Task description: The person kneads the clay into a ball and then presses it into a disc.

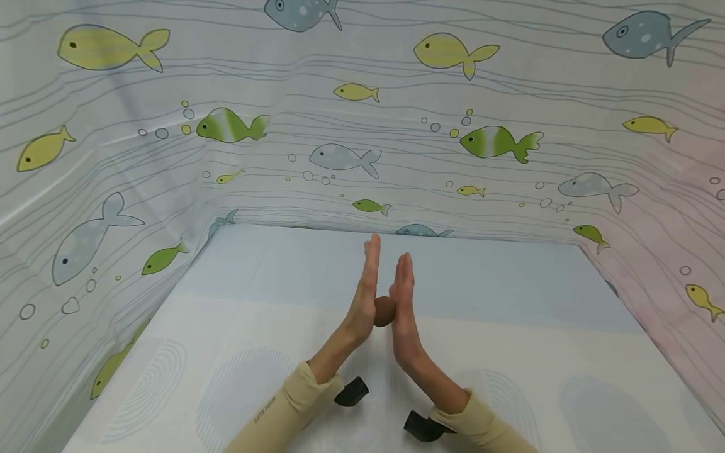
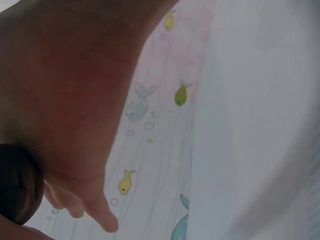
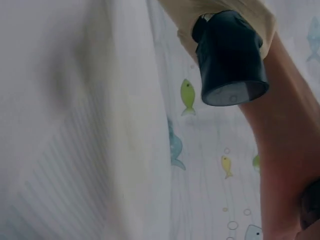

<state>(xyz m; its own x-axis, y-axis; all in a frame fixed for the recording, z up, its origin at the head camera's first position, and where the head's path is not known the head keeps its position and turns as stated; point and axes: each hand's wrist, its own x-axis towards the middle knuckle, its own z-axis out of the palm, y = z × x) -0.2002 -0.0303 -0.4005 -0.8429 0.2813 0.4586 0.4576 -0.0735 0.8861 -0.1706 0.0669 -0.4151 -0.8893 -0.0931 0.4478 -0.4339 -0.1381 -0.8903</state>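
A brown ball (image 1: 384, 312) with a smooth, dough-like surface sits between the two palms. The left hand (image 1: 364, 301) presses on it from the left, fingers straight and pointing away from the body. From the other side the right hand (image 1: 404, 314) presses with its palm, its fingers straight too. Both hands are above the table, fingertips apart. In the left wrist view the ball (image 2: 19, 185) looks dark at the left edge, beside a large palm. The right wrist view has only part of the ball (image 3: 311, 204) at its right edge, against the opposite hand.
A table (image 1: 272, 327) with a pale cover lies beneath the hands. Fish-printed curtain (image 1: 396, 132) surrounds its back and sides. Each sleeve cuff carries a black wrist camera: the left one (image 1: 352, 392) and the right one (image 1: 423, 426) stand close together under the forearms.
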